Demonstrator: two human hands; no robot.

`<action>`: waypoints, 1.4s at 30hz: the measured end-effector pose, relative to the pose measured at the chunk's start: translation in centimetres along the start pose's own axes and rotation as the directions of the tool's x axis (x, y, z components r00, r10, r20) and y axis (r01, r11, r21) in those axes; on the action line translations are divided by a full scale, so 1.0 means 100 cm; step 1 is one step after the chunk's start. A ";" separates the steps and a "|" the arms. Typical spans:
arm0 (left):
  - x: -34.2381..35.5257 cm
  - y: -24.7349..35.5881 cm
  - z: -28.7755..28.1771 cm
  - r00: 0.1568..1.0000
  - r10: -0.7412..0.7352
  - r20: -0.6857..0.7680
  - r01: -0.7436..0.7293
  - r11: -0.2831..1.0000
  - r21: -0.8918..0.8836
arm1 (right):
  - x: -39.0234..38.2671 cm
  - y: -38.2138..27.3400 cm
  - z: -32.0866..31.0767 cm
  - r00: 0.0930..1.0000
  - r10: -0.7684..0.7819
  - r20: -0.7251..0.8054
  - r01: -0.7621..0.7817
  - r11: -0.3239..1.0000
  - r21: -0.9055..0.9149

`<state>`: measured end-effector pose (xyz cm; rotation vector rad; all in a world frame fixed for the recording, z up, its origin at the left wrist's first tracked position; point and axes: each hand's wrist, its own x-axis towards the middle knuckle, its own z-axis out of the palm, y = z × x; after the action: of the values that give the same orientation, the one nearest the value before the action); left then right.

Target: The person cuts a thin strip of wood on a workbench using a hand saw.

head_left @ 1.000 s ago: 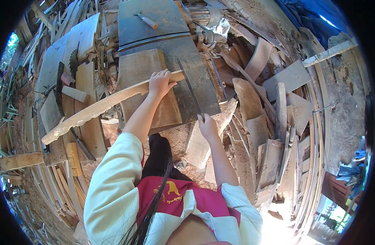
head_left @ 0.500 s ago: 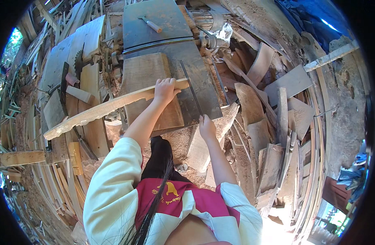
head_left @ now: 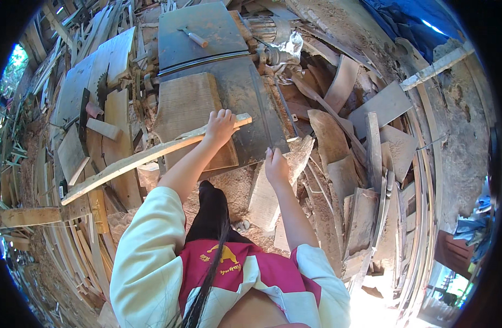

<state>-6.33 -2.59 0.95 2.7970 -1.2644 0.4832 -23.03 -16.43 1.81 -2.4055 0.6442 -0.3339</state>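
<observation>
My left hand (head_left: 220, 128) grips a long, narrow wooden strip (head_left: 132, 160) near its right end. The strip slants down to the left, over a thick wooden board (head_left: 188, 104) lying on a dark metal machine table (head_left: 240, 90). In my right hand (head_left: 276, 165), at the table's near right corner, is the lower end of a long, thin dark rod (head_left: 266, 131). It points away from me, and its far part blends with the dark table. The rod's tip is hard to make out.
A wooden-handled tool (head_left: 196, 39) lies on the machine's far plate (head_left: 223, 30). A toothed circular blade (head_left: 103, 82) stands among boards on the left. Offcuts (head_left: 338, 136) pile up at right, near a motor (head_left: 267, 28). A beam (head_left: 27, 216) juts in at lower left.
The wooden strip has rolled in my left hand, so its broad face shows less and its narrow edge more. The rod has shifted slightly and its far end stands out less.
</observation>
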 end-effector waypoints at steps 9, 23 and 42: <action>-0.007 -0.004 0.015 0.986 0.003 0.164 0.034 0.974 -0.222 | 0.010 -0.003 0.028 0.994 0.014 0.108 -0.019 0.999 0.046; -0.005 -0.001 0.005 0.983 -0.048 0.175 0.089 0.967 -0.238 | 0.037 -0.021 0.046 0.989 0.023 0.149 -0.009 0.996 -0.090; -0.002 0.000 0.003 0.975 -0.043 0.218 0.102 0.958 -0.267 | 0.035 -0.024 0.049 0.989 0.009 0.148 0.021 0.979 -0.201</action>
<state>-6.41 -2.48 0.63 2.6950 -1.1511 0.0013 -17.33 -14.12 -0.19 -2.5963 0.6288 -0.0927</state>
